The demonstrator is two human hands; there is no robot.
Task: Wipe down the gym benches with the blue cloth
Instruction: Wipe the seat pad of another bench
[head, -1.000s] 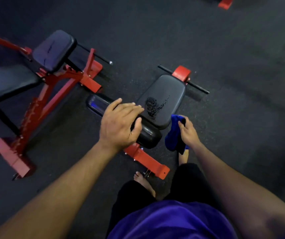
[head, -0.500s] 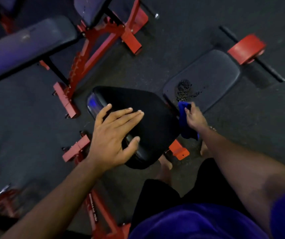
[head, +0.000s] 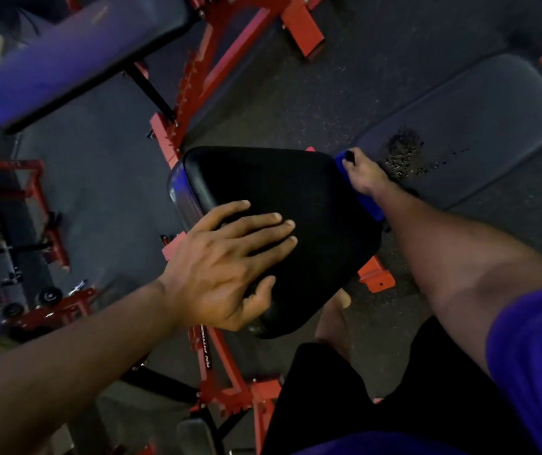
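Observation:
A black padded bench back (head: 312,205) fills the middle of the head view. My left hand (head: 230,264) rests flat on its near left part, fingers straight and thumb at the pad's edge. My right hand (head: 363,177) grips the blue cloth (head: 369,205) against the pad's right edge, in the gap beside the seat pad (head: 479,126). That seat pad lies to the upper right and has a worn, cracked patch (head: 404,152) next to my right hand. Most of the cloth is hidden under the hand.
A second bench with a dark pad (head: 76,54) and red frame (head: 204,77) stands at the upper left. Red frame parts (head: 227,382) lie below the pad, near my bare foot (head: 335,316). More equipment (head: 17,224) sits at the left on the dark rubber floor.
The view has shifted closer and lower over the bench back. My right hand with the cloth has slid up along the pad's right edge. My left hand stays flat on the pad.

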